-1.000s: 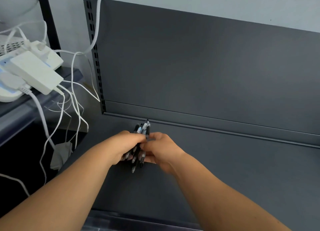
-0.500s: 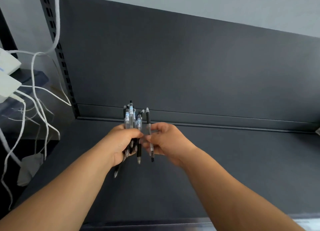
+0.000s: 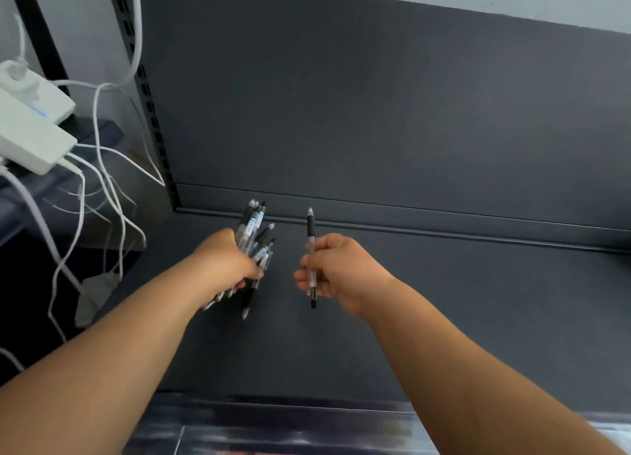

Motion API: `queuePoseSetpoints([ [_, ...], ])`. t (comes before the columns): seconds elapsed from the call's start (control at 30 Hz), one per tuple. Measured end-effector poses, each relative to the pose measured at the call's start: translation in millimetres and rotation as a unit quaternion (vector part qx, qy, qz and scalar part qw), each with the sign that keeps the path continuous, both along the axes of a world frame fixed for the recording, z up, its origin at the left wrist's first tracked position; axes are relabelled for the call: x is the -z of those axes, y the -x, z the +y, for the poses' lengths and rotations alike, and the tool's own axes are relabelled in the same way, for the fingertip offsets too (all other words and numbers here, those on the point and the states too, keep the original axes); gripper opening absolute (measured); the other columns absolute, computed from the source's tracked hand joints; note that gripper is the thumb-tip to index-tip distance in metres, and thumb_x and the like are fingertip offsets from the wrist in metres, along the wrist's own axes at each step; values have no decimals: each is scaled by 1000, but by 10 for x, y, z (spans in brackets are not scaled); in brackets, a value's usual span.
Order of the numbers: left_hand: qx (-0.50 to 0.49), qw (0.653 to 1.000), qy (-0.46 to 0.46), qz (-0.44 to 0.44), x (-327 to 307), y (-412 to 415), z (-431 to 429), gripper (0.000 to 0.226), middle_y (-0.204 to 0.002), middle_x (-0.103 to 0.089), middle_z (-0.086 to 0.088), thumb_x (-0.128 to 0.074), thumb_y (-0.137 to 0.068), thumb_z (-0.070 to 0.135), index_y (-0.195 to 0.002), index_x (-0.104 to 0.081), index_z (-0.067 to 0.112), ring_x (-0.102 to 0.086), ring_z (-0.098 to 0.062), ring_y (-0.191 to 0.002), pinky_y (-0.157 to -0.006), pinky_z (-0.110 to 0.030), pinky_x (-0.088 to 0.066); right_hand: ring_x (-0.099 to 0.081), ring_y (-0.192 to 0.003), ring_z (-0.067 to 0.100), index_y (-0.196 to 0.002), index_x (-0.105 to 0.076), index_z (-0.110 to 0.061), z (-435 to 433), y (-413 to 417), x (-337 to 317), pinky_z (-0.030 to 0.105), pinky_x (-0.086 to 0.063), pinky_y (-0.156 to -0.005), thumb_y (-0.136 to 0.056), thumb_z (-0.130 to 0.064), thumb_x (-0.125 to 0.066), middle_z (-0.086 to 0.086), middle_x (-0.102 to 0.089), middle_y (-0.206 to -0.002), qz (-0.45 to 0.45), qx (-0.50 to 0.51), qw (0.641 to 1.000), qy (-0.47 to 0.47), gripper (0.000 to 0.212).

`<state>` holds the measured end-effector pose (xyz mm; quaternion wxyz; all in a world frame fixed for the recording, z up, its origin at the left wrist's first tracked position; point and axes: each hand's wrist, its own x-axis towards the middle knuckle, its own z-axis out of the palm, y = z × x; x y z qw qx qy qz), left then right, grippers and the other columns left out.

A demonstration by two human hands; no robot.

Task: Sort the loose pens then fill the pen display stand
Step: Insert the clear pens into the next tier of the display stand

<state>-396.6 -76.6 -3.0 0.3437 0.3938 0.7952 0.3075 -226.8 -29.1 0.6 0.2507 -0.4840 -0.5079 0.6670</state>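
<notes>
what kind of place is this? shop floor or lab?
Probably a shop or stockroom: a dark metal shelf with a slotted upright, like retail shelving. White power adapters and cables sit beside it. No display stand in view.

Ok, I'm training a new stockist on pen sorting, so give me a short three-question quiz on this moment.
1. True or false: the right hand holds a single pen.
2. What does the left hand hold? A) one pen B) a bundle of pens C) nothing
3. Which surface lies under both hands?

Key: 1 true. 2 B. 3 the dark grey shelf.
</notes>
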Motion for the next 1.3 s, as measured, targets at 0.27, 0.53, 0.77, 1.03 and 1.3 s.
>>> queuePoseSetpoints([
  [0.27, 51, 973, 67, 213, 161, -140, -28, 29, -83, -53, -1, -66, -74, 15, -92, -43, 15, -55, -20, -76, -53, -28, -37, -65, -67, 19, -110, -51, -6, -22, 67, 72, 28, -55, -56, -91, 3, -52, 12, -59, -87, 0, 6, 1000, 6, 21],
  [0.53, -9, 981, -68, -183, 149, -176, 85, 24, -85, -64, -13, -61, -76, -3, -96, -56, 10, -67, -25, -67, -70, -39, -54, -64, -68, 20, -105, -56, -14, 2, -160, 85, 31, -54, -64, -94, -2, -49, 8, -65, -84, -4, 25, 1000, -12, 18],
  [0.77, 48, 954, -127, -267, 29, -603, 211, 28, -85, -58, -11, -56, -83, -8, -99, -54, 16, -63, -19, -62, -56, -32, -54, -63, -68, 20, -115, -55, -12, 4, -512, 14, 32, -53, -67, -93, -3, -51, 7, -65, -87, 14, 76, 996, -43, 23],
  [1.03, 114, 952, -172, -228, -132, -1356, 251, 30, -83, -60, -10, -58, -80, -8, -102, -53, 12, -62, -18, -59, -58, -33, -52, -65, -69, 16, -113, -56, -14, -47, -1249, -164, 33, -55, -71, -92, -4, -56, 3, -69, -88, 32, 120, 988, -89, 23],
  [1.3, 191, 936, -199, -220, -290, -2732, 233, 36, -83, -62, -9, -59, -78, -10, -101, -54, 18, -62, -22, -62, -57, -34, -50, -65, -72, 15, -98, -61, -19, -214, -2568, -317, 31, -54, -73, -91, -5, -58, 0, -71, -87, 23, 147, 979, -138, 17],
])
